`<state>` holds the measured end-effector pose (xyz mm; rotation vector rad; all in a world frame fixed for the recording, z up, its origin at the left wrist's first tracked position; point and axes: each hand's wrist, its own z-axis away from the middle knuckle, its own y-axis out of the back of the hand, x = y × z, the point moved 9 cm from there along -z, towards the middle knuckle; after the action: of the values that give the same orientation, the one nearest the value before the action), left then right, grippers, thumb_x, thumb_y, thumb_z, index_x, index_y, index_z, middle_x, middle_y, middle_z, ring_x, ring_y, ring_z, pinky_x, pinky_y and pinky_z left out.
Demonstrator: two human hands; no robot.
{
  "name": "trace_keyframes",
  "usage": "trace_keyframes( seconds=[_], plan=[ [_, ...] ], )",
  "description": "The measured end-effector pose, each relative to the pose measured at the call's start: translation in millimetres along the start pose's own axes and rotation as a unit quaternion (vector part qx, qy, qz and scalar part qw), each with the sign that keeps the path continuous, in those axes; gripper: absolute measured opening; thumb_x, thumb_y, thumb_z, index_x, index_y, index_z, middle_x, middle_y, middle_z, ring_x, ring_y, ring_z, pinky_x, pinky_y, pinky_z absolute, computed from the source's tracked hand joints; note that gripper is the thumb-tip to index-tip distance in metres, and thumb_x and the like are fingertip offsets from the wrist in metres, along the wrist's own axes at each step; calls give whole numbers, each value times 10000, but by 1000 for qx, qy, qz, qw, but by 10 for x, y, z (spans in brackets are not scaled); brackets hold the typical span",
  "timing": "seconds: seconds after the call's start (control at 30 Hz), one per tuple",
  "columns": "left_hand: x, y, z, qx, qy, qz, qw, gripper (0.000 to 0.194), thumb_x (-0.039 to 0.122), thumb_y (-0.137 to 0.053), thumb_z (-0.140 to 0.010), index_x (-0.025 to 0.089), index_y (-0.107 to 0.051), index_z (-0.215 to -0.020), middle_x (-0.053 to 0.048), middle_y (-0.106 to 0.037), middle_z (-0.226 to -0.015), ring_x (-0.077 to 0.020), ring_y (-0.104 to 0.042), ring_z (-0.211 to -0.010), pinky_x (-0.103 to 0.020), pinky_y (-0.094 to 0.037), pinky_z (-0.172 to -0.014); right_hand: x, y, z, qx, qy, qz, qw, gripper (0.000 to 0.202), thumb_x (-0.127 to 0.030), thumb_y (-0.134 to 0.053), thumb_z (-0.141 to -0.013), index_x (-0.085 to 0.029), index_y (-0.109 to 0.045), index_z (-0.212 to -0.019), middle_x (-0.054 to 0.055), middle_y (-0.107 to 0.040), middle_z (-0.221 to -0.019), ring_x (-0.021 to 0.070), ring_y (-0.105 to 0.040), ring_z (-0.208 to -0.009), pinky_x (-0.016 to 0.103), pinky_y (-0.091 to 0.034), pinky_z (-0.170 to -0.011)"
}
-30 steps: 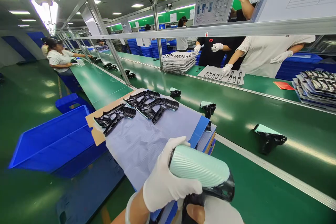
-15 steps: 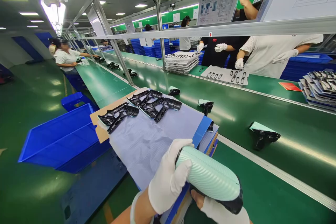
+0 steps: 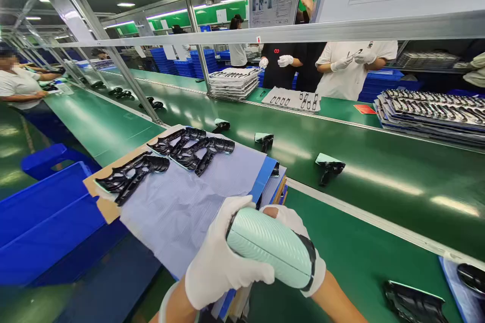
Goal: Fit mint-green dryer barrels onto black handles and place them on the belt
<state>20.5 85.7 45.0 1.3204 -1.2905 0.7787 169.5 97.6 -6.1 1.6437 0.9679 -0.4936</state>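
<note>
A mint-green housing (image 3: 271, 247) with wavy ribs and black ends lies tilted in front of me, held between both hands. Around its left end wraps my left hand (image 3: 217, 265), in a white glove, with the thumb along the near side. My right hand (image 3: 291, 219), gloved with some bare fingertip showing, grips it from the far right side; part of that hand is hidden behind the housing. Beyond them, black pistol-shaped shell halves (image 3: 214, 149) rest inner side up on a paper-covered stack (image 3: 162, 212).
Green-and-black housings (image 3: 329, 165) lie on the green conveyor (image 3: 364, 176). A black shell part (image 3: 415, 303) is at lower right. Blue bins (image 3: 49, 222) stand at left. A metal rail (image 3: 227, 35) crosses ahead; co-workers in white gloves (image 3: 341, 63) stand across the line.
My view has swung right. The housing has turned in my hands, and my right hand has moved from beneath it to its far side. A co-worker opposite has raised both hands.
</note>
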Motion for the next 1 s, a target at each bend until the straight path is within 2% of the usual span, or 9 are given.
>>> trace_keyframes(
  seconds=[0.1, 0.2, 0.3, 0.4, 0.53, 0.63, 0.73, 0.87, 1.0],
  plan=[
    [18, -28, 4, -12, -16, -14, 1000, 967, 648, -876, -503, 306, -493, -1322, -69, -550, -1242, -359, -564, -1159, -477, -460, -981, -174, 145, -171, 4, 20, 36, 999, 98, -188, -436, -756, -217, -457, -664, -6, -466, -659, 152, -429, -637, 306, -365, -611],
    [36, -38, 5, -17, -27, -15, 999, 961, 662, -862, -515, 325, -483, -1331, -59, -543, -1242, -349, -569, -1154, -473, -455, -986, -242, 258, -232, 17, 27, 59, 998, 157, -209, -404, -789, -235, -404, -633, -3, -441, -626, 163, -417, -597, 317, -370, -576],
    [52, -37, 3, -22, -28, -8, 999, 960, 670, -856, -511, 347, -475, -1331, -47, -531, -1254, -342, -564, -1162, -474, -438, -1002, -154, 317, -227, 44, 22, 73, 996, 194, -285, -406, -861, -241, -566, -760, 66, -647, -860, 220, -607, -832, 366, -503, -756],
    [62, -39, 2, -35, -15, 5, 999, 1002, 627, -894, -476, 355, -462, -1339, -43, -520, -1277, -339, -552, -1179, -466, -430, -1009, -69, 429, -217, 123, 14, 96, 988, 318, -410, -408, -911, -224, -665, -937, 131, -685, -1107, 295, -620, -1089, 464, -512, -913],
    [71, -36, 3, -45, 0, 14, 999, 1047, 494, -960, -448, 340, -455, -1352, -44, -510, -1293, -331, -546, -1183, -450, -433, -1012, -84, 499, -244, 150, -15, 108, 983, 428, -522, -371, -964, -226, -663, -862, 117, -693, -970, 288, -656, -957, 413, -552, -730],
    [61, -41, 4, -51, 8, 23, 998, 1071, 463, -973, -433, 344, -452, -1362, -42, -499, -1310, -330, -532, -1206, -446, -421, -1031, -139, 557, -221, 164, -11, 122, 979, 413, -538, -386, -967, -233, -664, -971, 108, -687, -1055, 303, -621, -1090, 454, -527, -865],
    [60, -45, 3, -56, 9, 33, 998, 1061, 486, -964, -443, 346, -458, -1364, -42, -492, -1321, -331, -517, -1232, -451, -404, -1051, -267, 667, -138, 232, 50, 181, 954, 387, -501, -420, -958, -220, -651, -1090, 117, -685, -1135, 329, -571, -1198, 545, -428, -1034],
    [88, -30, -11, -52, 2, 41, 998, 1062, 521, -952, -442, 315, -471, -1365, -62, -498, -1334, -344, -515, -1242, -469, -379, -1082, -570, 751, -32, 309, 152, 282, 896, 237, -317, -505, -944, -165, -627, -1079, 168, -671, -1072, 330, -616, -1067, 559, -472, -977],
    [91, -5, -22, -50, 7, 47, 998, 1061, 466, -974, -425, 303, -492, -1356, -64, -512, -1339, -352, -513, -1254, -458, -371, -1097, -937, 773, 27, 325, 254, 342, 844, 214, -142, -621, -867, -163, -559, -1070, 147, -654, -971, 306, -612, -985, 556, -495, -919]
  ],
)
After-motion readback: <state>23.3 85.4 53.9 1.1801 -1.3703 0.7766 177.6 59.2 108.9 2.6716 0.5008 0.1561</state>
